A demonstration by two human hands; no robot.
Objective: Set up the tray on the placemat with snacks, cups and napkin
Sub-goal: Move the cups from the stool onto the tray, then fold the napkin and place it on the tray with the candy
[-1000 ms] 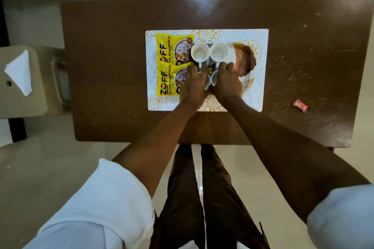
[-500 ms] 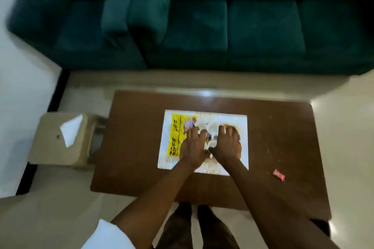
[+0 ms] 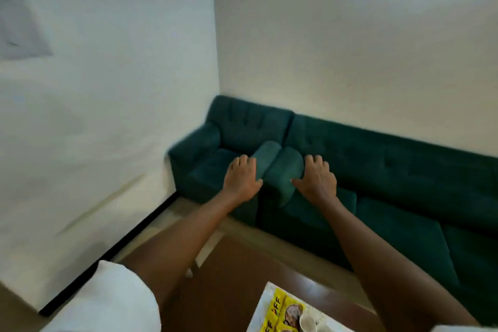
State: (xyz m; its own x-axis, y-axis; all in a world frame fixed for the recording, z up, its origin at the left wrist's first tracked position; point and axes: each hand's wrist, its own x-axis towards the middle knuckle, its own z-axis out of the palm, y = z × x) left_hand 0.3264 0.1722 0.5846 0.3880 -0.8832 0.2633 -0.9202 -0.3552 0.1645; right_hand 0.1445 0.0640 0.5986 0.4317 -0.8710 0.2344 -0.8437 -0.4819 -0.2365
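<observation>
Both hands raised, empty — left (image 3: 241,180), right (image 3: 318,180) — above yellow snack packets (image 3: 280,314).

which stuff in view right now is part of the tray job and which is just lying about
Job:
- yellow printed snack packets
- white ceramic cups
- white patterned placemat
- both empty hands, left hand, right hand

Lying about:
- dark green fabric sofa
- two green bolster cushions
- brown wooden table

Setting: home living room. Evidence: dark green upholstered sofa (image 3: 363,170) runs along a plain white wall (image 3: 350,35) into the room corner, two matching bolster cushions (image 3: 277,170) on its seat. Low brown wooden coffee table (image 3: 229,291) stands in front of it. Pale tiled floor (image 3: 250,234), black skirting (image 3: 113,248) at wall base.
</observation>
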